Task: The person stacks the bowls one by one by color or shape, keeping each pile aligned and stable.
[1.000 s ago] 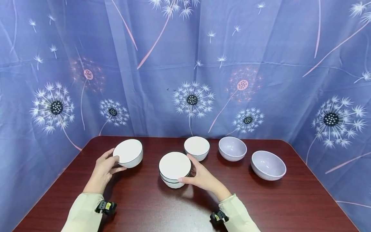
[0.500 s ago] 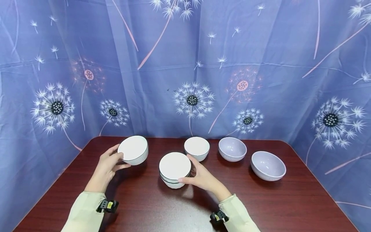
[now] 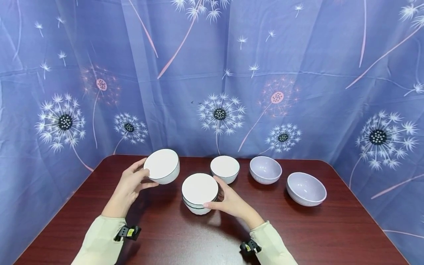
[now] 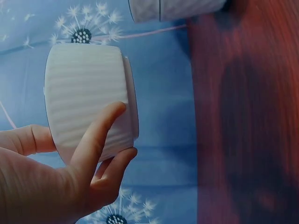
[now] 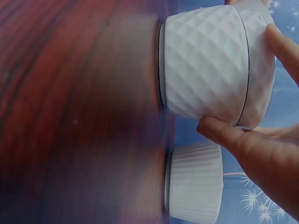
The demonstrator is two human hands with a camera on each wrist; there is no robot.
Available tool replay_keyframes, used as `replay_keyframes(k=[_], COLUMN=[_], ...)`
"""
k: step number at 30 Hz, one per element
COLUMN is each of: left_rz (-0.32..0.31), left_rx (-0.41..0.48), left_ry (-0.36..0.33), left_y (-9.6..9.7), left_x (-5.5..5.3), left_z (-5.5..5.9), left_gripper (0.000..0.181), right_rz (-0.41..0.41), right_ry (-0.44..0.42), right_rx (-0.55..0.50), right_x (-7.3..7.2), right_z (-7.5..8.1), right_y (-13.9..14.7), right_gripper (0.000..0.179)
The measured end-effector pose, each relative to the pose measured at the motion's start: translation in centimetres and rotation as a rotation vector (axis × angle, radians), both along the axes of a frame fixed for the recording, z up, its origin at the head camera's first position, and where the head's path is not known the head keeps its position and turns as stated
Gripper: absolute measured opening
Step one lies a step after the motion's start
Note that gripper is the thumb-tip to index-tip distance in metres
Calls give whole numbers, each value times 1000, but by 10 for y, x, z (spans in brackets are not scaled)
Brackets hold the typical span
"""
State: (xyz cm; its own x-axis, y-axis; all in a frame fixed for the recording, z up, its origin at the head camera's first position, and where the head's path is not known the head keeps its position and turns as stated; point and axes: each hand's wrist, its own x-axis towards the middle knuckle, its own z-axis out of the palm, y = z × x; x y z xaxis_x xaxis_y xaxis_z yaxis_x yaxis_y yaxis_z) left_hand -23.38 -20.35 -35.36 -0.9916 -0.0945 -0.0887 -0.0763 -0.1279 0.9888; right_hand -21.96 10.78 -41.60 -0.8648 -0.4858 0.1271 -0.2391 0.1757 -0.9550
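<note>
My left hand (image 3: 130,184) grips a white ribbed bowl (image 3: 163,165) by its side, thumb at the rim and fingers under the base. The bowl is held above the table, tilted a little, left of a stack of two nested white bowls (image 3: 200,191). In the right wrist view the stack's lower bowl (image 5: 205,65) has a diamond-patterned wall and stands on the table. Around the stack's right side my right hand (image 3: 232,200) holds on, with thumb and fingers spread on either side near the rims.
Behind the stack stands a smaller white ribbed bowl (image 3: 225,168). Two pale lavender bowls, one at the back (image 3: 265,169) and a larger bowl (image 3: 306,188) further right, rest on the dark red-brown table (image 3: 265,235). A blue dandelion-print curtain (image 3: 185,88) hangs behind the table's back edge.
My left hand has carried the white ribbed bowl rightward and slightly up, closer to the stack. The right hand and the other bowls have stayed in place.
</note>
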Motion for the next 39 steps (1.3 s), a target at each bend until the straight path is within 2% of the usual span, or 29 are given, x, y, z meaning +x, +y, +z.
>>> replay_keyframes(k=[8, 20, 32, 39], left_rz=[-50, -123, -182, -208], left_rx=[24, 9, -11, -31], left_ry=[18, 38, 29, 34], left_y=[17, 44, 65, 74], left_x=[-1, 1, 4, 7], left_z=[8, 18, 14, 8], left_gripper=[71, 69, 66, 62], right_rz=[-6, -2, 7, 29], right_ry=[-4, -5, -2, 8], right_rx=[-4, -8, -17, -53], right_x=[0, 0, 0, -3], right_z=[0, 3, 0, -2], right_y=[0, -1, 0, -1], right_gripper=[99, 98, 99, 93])
